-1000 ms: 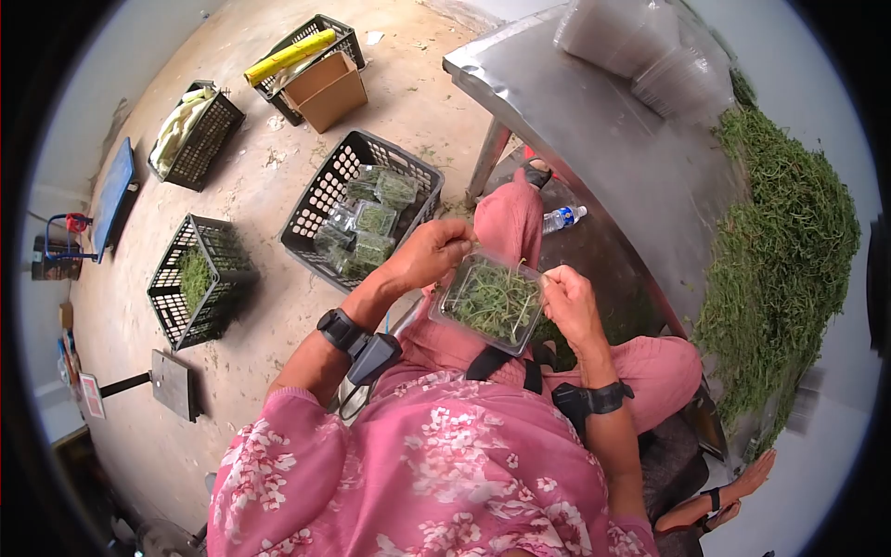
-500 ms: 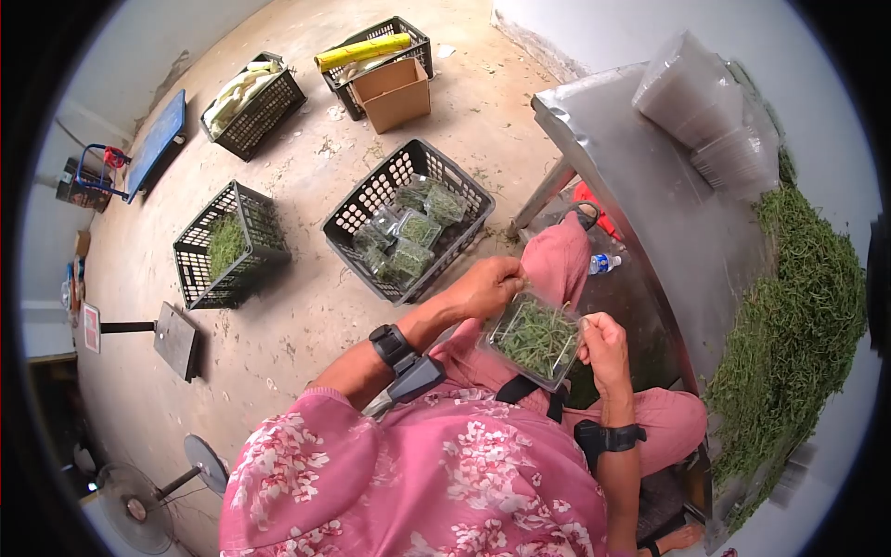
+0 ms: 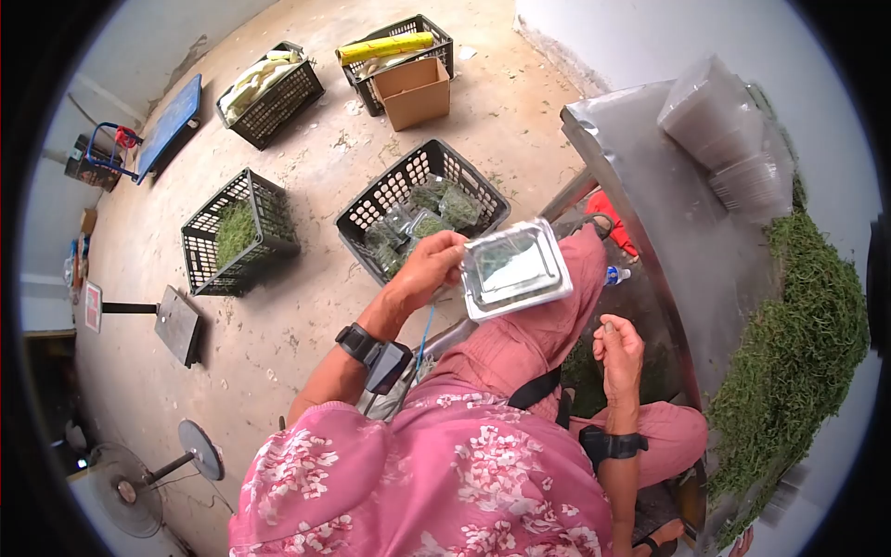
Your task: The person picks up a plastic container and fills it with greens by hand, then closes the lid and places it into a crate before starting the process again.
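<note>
My left hand [image 3: 434, 266] grips one side of a clear plastic box [image 3: 516, 269] above my left knee. The box is tilted, and glare on its lid mostly hides the greens inside. To the right of it, apart from the box, my right hand [image 3: 619, 349] is raised with its fingers curled together and nothing visible in them. Beyond my left hand, a black crate [image 3: 357, 219] on the floor holds several clear boxes of greens [image 3: 459, 206].
A metal table [image 3: 640, 148] at the right bears stacked empty plastic boxes [image 3: 710, 116] and a long heap of loose greens [image 3: 789, 343]. On the floor stand a crate of greens [image 3: 190, 246], a cardboard box [image 3: 415, 100], a scale [image 3: 176, 320], a blue trolley [image 3: 172, 125] and a fan [image 3: 125, 487].
The plastic box has moved forward and slightly left in my left hand, turning to show its glaring lid. My right hand has let go of it. The view has shifted slightly.
</note>
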`<state>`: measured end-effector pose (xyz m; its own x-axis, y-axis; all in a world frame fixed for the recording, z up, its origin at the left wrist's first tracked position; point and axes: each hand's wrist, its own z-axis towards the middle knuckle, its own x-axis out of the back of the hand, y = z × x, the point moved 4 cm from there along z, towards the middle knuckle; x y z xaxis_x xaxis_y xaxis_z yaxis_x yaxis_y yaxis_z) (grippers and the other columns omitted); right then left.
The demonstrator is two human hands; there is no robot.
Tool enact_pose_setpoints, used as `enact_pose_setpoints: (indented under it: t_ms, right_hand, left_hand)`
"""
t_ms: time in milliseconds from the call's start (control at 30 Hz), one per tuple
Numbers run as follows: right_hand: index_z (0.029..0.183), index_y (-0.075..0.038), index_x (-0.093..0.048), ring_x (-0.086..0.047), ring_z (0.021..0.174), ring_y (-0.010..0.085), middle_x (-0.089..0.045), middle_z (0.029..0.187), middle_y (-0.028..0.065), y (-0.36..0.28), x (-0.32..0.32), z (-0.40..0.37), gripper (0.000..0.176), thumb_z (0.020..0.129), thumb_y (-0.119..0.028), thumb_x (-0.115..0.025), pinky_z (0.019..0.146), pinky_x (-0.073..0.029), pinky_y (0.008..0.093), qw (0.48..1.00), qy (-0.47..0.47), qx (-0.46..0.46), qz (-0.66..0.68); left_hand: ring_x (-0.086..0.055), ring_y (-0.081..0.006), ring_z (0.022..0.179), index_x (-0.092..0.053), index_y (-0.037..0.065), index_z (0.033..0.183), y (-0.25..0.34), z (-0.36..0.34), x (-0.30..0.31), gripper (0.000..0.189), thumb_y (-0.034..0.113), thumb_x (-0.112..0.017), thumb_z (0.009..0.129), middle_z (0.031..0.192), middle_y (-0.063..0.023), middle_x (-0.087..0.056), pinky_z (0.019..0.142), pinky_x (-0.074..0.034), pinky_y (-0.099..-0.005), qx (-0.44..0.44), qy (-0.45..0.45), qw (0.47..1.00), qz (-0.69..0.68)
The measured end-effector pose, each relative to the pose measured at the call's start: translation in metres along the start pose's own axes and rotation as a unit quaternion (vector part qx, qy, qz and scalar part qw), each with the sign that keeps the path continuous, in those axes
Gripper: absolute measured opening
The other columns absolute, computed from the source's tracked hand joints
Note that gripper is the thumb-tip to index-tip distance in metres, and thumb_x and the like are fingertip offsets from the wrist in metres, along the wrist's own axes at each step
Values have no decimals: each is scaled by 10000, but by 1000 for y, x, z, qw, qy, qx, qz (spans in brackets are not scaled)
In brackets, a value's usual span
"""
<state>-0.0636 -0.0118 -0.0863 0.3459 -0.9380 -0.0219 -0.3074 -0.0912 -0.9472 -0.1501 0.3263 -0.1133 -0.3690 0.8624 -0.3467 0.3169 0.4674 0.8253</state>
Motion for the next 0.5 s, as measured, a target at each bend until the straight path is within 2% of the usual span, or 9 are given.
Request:
enact_pose_setpoints:
  t_ms: [33, 100, 200, 300, 333, 400, 500]
  right_hand:
    - [1095, 9, -617, -521, 621, 58, -610, 804, 22, 3, 1, 1, 202, 972, -150, -596, 547, -414, 198, 1000, 6, -5, -12]
    - [1083, 5, -623, -522, 615, 56, -613, 805, 22, 7, 2, 1, 180, 966, -128, -594, 542, -413, 198, 999, 19, -16, -35]
    - [1060, 0, -634, -528, 607, 57, -623, 807, 23, 8, -5, -1, 148, 953, -92, -586, 539, -421, 200, 996, 5, -28, -85]
    - [1045, 2, -639, -538, 606, 60, -633, 806, 29, 12, -7, -1, 139, 938, -62, -577, 546, -433, 208, 991, -9, -25, -135]
    - [1041, 5, -640, -540, 606, 61, -636, 806, 31, 11, -9, 0, 139, 935, -58, -577, 550, -437, 212, 989, -10, -20, -145]
    - [1033, 11, -643, -544, 606, 64, -640, 804, 34, 11, -9, -1, 138, 928, -49, -576, 556, -445, 221, 986, -10, -13, -168]
    - [1027, 16, -647, -546, 603, 67, -646, 805, 39, 14, -6, -1, 141, 919, -36, -573, 558, -449, 226, 982, -1, -12, -187]
  left_hand:
    - [-512, -83, 621, -564, 53, 985, -8, 5, 25, 99, 144, -527, 998, 762, 9, -548, 572, -436, -229, 8, 43, 996, -74]
    - [-512, -102, 604, -524, 77, 845, -16, 9, 69, 147, 116, -506, 986, 721, -1, -525, 533, -435, -242, -46, 136, 982, -121]
    - [-532, -127, 611, -514, 57, 841, -54, 11, 134, 127, 65, -482, 963, 705, -20, -523, 539, -476, -269, -70, 269, 950, -142]
    - [-559, -155, 603, -533, 19, 905, -129, 22, 192, 98, 20, -444, 947, 727, -66, -561, 513, -493, -289, 60, 366, 903, -214]
    - [-566, -170, 596, -533, 4, 930, -145, 25, 201, 98, 13, -435, 940, 741, -92, -574, 502, -497, -301, 87, 378, 902, -192]
    - [-578, -199, 581, -532, -28, 978, -178, 21, 211, 127, -2, -419, 926, 769, -145, -599, 480, -505, -326, 146, 400, 893, -147]
    - [-576, -236, 553, -515, -50, 1032, -219, 14, 216, 172, -17, -405, 905, 809, -216, -611, 465, -513, -358, 219, 445, 851, -170]
